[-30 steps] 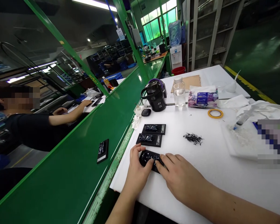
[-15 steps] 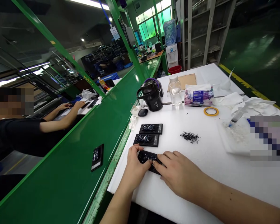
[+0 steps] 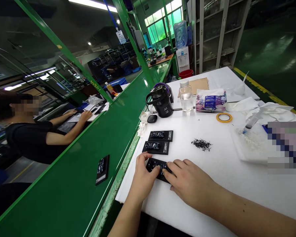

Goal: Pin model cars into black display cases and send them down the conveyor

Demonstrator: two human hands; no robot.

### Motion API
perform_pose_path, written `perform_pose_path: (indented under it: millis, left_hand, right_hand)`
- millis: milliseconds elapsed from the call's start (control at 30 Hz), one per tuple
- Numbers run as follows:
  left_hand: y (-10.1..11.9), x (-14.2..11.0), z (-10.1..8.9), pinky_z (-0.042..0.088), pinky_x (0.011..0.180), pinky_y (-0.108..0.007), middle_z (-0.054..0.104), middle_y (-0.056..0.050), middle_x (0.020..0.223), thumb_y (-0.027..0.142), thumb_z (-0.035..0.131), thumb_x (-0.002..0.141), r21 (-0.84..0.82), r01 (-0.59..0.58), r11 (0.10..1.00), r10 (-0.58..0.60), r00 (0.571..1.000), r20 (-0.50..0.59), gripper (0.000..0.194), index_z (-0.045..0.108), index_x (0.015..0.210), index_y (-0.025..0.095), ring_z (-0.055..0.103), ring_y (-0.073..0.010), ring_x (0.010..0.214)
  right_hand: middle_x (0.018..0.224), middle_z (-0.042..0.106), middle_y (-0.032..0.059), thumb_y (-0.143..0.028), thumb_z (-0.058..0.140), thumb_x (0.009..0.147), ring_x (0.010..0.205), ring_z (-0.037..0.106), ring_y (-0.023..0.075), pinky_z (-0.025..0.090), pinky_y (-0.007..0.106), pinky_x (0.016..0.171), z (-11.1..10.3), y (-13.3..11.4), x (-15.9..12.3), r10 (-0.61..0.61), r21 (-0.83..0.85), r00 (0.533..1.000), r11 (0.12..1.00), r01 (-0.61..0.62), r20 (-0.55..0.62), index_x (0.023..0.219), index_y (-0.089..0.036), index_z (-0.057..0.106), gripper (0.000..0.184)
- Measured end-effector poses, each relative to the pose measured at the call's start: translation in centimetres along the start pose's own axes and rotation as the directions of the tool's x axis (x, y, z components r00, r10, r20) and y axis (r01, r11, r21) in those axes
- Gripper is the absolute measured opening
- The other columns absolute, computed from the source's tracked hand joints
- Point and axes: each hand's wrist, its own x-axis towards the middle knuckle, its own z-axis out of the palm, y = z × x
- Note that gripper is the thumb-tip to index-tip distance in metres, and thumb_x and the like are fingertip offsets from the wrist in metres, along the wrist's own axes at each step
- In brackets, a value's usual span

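Slightly tilted since the earlier frame, our head view had shifted, so items on the white table (image 3: 227, 187) sat a bit further left in shot, while our hands stayed on the same black pack (image 3: 160, 169). L hand (image 3: 144, 179) lay at the pack's left end, fingers (image 3: 144, 161) curled over it and pressed down. R hand (image 3: 189, 179) came in from the right, fingers (image 3: 180, 164) a little spread, tips pressed on top. We saw no pinch: both hands were pressing, tips almost meeting over the pack's middle.

Pack lay flat near the table's edge, beside the green conveyor belt (image 3: 64, 187). Just above it were 2 more black packs (image 3: 160, 135), 1 above the other, and 1 other black pack (image 3: 102, 169) lay on the belt. To the right sat a pile of small black bits (image 3: 201, 144), and further back a yellow tape roll (image 3: 224, 117), tissue box (image 3: 210, 100), plastic water bottle (image 3: 186, 97) and black jug (image 3: 160, 102). Far right, a syringe (image 3: 251, 121) lay by a tray of white granules (image 3: 249, 141). Across the belt, a co-worker (image 3: 37, 141) in a black tee had 1 hand (image 3: 85, 115) on white paper (image 3: 88, 118).
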Motion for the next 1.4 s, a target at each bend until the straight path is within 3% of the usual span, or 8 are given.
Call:
perform_pose_path:
  millis: [200,400,800,1033,1133,1200,1300,1400]
  left_hand:
    - [0.2,-0.2,0.5,0.026,0.115,-0.050,0.046,-0.009,0.130,0.024,0.063,0.072,0.023,-0.025,0.999,0.027,0.999,-0.047,0.042,0.050,0.111,0.020,0.041,-0.0266,0.129]
    - [0.0,0.0,0.3,0.029,0.113,-0.048,0.048,-0.008,0.126,0.026,0.064,0.072,0.013,0.000,1.000,0.000,1.000,-0.017,0.046,0.049,0.115,0.020,0.043,-0.0260,0.126]
    - [0.6,-0.1,0.3,0.032,0.110,-0.050,0.051,-0.008,0.121,0.025,0.065,0.071,0.030,0.018,0.999,-0.017,1.000,-0.013,0.047,0.051,0.115,0.021,0.046,-0.0277,0.123]
    - [0.6,-1.1,-0.9,0.028,0.117,-0.051,0.044,-0.010,0.140,0.026,0.058,0.082,-0.005,-0.116,0.993,0.116,0.992,0.048,0.054,0.042,0.134,0.023,0.039,-0.0265,0.136]
    - [0.7,-1.2,-3.1,0.028,0.118,-0.050,0.043,-0.009,0.145,0.022,0.064,0.078,0.038,-0.220,0.975,0.211,0.962,0.173,0.068,0.040,0.142,0.027,0.038,-0.0276,0.138]
    - [1.1,-1.4,-4.5,0.034,0.116,-0.047,0.049,-0.008,0.141,0.018,0.070,0.070,0.083,-0.319,0.944,0.286,0.918,0.275,0.076,0.045,0.141,0.029,0.044,-0.0287,0.133]
    - [1.2,-1.5,-5.3,0.043,0.107,-0.041,0.063,-0.006,0.126,0.018,0.074,0.066,0.120,-0.448,0.886,0.367,0.836,0.409,0.079,0.048,0.140,0.030,0.056,-0.0274,0.119]
    - [0.3,-1.3,-4.9,0.043,0.105,-0.041,0.067,-0.005,0.120,0.028,0.076,0.065,0.153,-0.530,0.834,0.420,0.790,0.448,0.081,0.046,0.140,0.028,0.061,-0.0282,0.109]
  right_hand:
    - [0.114,0.058,0.0110,-0.027,0.068,0.093,0.100,0.053,0.0283,0.046,0.042,0.077,0.4,0.3,-0.3,-0.032,0.005,0.999,0.999,0.032,-0.043,0.131,-0.010,0.053,0.044]
    - [0.119,0.058,0.0118,-0.024,0.070,0.091,0.104,0.053,0.0285,0.046,0.042,0.086,0.2,0.6,-0.5,-0.022,0.078,0.999,0.997,0.024,-0.029,0.133,-0.012,0.054,0.047]
    - [0.119,0.058,0.0137,-0.018,0.064,0.093,0.103,0.054,0.0288,0.050,0.043,0.083,0.2,0.5,-0.4,-0.026,0.066,0.999,0.997,0.028,-0.029,0.130,-0.010,0.056,0.039]
    - [0.120,0.056,0.0127,-0.009,0.066,0.084,0.103,0.055,0.0274,0.052,0.041,0.088,0.1,0.7,-0.8,0.040,0.220,0.998,0.975,-0.027,-0.054,0.123,-0.012,0.059,0.039]
    - [0.115,0.056,0.0079,-0.007,0.060,0.080,0.090,0.058,0.0231,0.055,0.037,0.077,0.0,0.7,-1.0,0.098,0.338,0.994,0.938,-0.079,-0.038,0.103,-0.019,0.062,0.026]
    - [0.113,0.055,0.0069,-0.007,0.057,0.077,0.083,0.059,0.0221,0.057,0.036,0.070,0.3,0.7,-1.2,0.100,0.375,0.994,0.924,-0.077,-0.044,0.097,-0.021,0.059,0.025]
    - [0.114,0.056,0.0087,-0.008,0.053,0.074,0.085,0.062,0.0247,0.060,0.035,0.068,1.7,1.5,-1.6,0.069,0.325,0.992,0.945,-0.033,-0.101,0.105,-0.024,0.058,0.036]
    - [0.118,0.056,0.0088,-0.008,0.051,0.074,0.091,0.065,0.0259,0.063,0.031,0.068,4.4,3.2,-2.2,-0.071,0.276,0.990,0.956,0.103,-0.122,0.110,-0.027,0.057,0.041]
